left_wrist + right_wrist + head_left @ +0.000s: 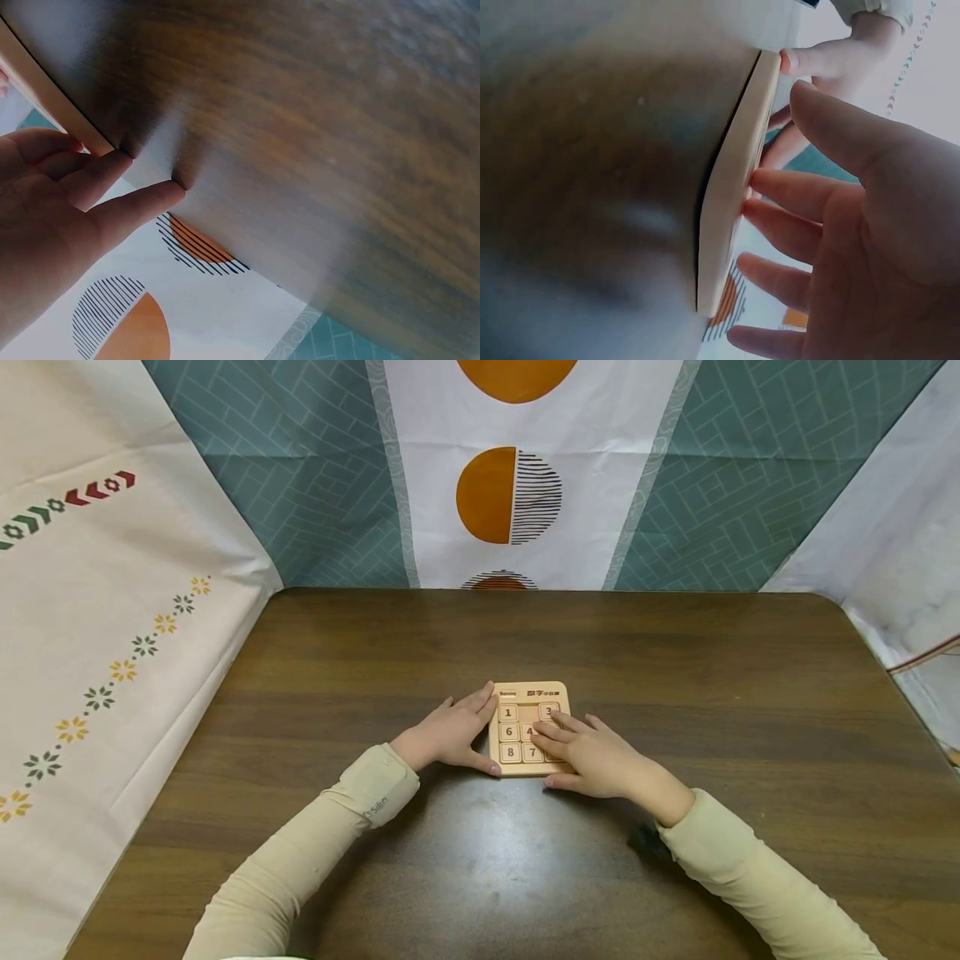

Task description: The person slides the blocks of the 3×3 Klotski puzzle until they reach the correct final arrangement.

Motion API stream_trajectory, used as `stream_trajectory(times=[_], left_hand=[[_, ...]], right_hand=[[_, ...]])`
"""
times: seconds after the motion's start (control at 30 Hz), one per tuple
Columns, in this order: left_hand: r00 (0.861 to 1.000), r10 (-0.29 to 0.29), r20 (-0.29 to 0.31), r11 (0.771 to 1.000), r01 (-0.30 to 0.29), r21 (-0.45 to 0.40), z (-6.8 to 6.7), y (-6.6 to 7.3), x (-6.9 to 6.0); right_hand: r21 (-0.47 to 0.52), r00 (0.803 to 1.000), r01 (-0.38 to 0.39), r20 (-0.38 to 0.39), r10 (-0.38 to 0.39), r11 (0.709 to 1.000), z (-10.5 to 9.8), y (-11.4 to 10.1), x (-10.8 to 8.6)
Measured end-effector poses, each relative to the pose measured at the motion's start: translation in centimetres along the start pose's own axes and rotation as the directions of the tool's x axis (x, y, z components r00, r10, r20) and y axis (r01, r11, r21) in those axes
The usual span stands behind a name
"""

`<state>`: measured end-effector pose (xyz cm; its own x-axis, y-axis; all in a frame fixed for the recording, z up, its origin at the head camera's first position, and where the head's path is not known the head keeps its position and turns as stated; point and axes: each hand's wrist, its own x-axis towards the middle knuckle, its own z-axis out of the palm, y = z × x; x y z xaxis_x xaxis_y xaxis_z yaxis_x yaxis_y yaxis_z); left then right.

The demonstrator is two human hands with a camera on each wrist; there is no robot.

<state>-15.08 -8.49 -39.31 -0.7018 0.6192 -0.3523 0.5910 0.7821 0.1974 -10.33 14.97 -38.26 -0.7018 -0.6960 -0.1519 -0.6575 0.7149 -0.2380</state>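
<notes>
A light wooden number board [555,687] lies flat on the table, its tiles marked 1, 3, 6, 4, 8 and 7, with a gap between 1 and 3. My left hand [453,732] rests along its left edge, thumb at the lower left corner; the left wrist view shows extended fingers of this hand [67,202] beside the board's side [56,94]. Over the right-hand tiles is my right hand [600,762], hiding some of them. In the right wrist view, two fingertips of that hand [877,232] touch the board's top [727,202], the thumb held away.
The brown wooden table [375,643] surrounds the board. Behind it hangs a teal and white patterned cloth [427,510]. A pale cloth with small flower motifs [75,635] is on the left, and another pale cloth [900,552] on the right.
</notes>
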Motion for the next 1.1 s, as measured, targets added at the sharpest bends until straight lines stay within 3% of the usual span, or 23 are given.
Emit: stream_trajectory(times=[0.3,0.77,1.1], left_hand=[[1.000,0.002,0.009,1.000,-0.002,0.002,0.1,0.0,0.0],[1.000,0.005,-0.005,1.000,-0.005,0.007,0.0,0.0,0.0],[1.000,0.014,-0.007,1.000,-0.014,0.006,0.1,-0.1,0.0]], right_hand=[[-0.051,0.993,-0.111,-0.038,0.109,0.992,-0.2,1.5,0.5],[-0.036,0.998,-0.053,-0.025,0.052,0.998,-0.1,0.5,2.3],[-0.101,0.993,-0.117,-0.037,0.114,0.988,-0.9,-0.1,-0.4]])
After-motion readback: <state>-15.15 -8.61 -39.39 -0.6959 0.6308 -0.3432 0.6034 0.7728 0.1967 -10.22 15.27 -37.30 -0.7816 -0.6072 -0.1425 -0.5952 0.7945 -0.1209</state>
